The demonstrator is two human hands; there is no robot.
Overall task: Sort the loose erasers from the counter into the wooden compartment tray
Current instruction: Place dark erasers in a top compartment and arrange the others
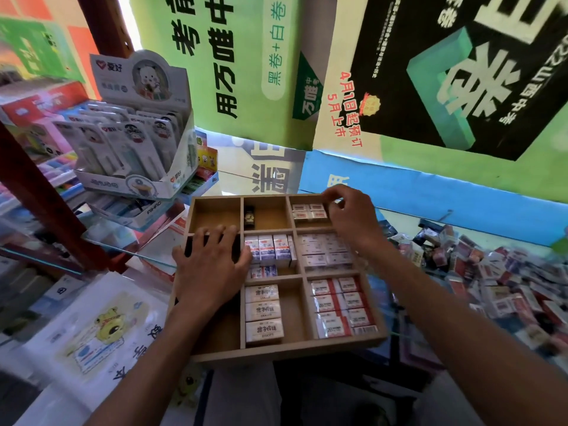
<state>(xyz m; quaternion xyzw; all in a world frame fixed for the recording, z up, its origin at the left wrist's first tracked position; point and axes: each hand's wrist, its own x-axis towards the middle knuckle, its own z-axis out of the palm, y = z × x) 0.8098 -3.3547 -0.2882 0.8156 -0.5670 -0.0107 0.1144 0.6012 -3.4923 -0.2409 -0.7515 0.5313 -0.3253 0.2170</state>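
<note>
**Placing at the far right compartment**

At the near edge of the bench, the wooden compartment tray [276, 352] sits square to the person. Nearest compartments: three large white erasers [262, 313] stacked in the middle column; red-and-white erasers [341, 305] packed in the right one. Middle row: blue-printed erasers [270, 250] standing upright, pale ones to their right.

Left hand [209, 269] lies flat over the middle-left compartment, fingers spread and straight, apparently steadying the tray; what sits under the palm is hidden.

Right hand [350, 216] is at the far right compartment, fingers curled together over the small white erasers [307, 210] there. Whether they pinch one, cannot tell.

Far middle compartment holds one dark item; far left looks bare.

Loose erasers [491, 272] lie heaped on the bench, right of the tray, many unsorted.

Judgement: a placing step, task well short of done. Next calls for reaching right to the heap and picking a matching type.
</note>
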